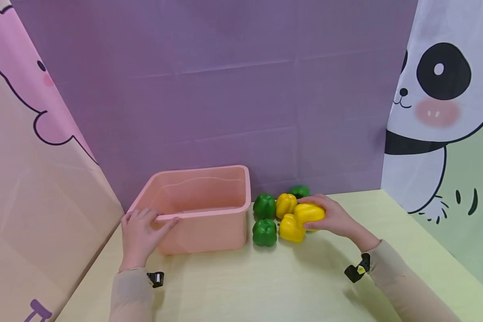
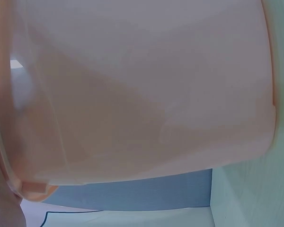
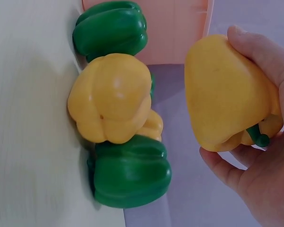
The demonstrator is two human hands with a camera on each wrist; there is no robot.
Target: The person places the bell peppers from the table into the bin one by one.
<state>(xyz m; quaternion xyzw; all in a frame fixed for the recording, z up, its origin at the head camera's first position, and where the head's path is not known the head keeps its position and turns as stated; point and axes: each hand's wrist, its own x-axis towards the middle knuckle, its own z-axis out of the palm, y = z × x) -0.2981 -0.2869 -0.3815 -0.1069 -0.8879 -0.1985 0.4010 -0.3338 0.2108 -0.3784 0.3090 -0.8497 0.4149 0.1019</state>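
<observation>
My left hand (image 1: 141,235) holds the near rim of a pink plastic bin (image 1: 209,232), toward its left corner. The bin's outer wall (image 2: 146,94) fills most of the left wrist view, with only a bit of the hand at the edge. My right hand (image 1: 332,217) grips a yellow bell pepper (image 1: 310,213), thumb on one side and fingers on the other. In the right wrist view this pepper (image 3: 227,90) is raised off the table, its green stem showing. Close beside it are another yellow pepper (image 1: 291,229) and a green pepper (image 3: 132,172).
Between bin and right hand stand two green peppers, one nearer (image 1: 264,232) and one farther (image 1: 264,206). A yellow pepper (image 1: 286,205) and a green one (image 1: 299,192) sit farther back. A purple backdrop (image 1: 233,89) rises behind the pale table (image 1: 233,286), with printed side panels.
</observation>
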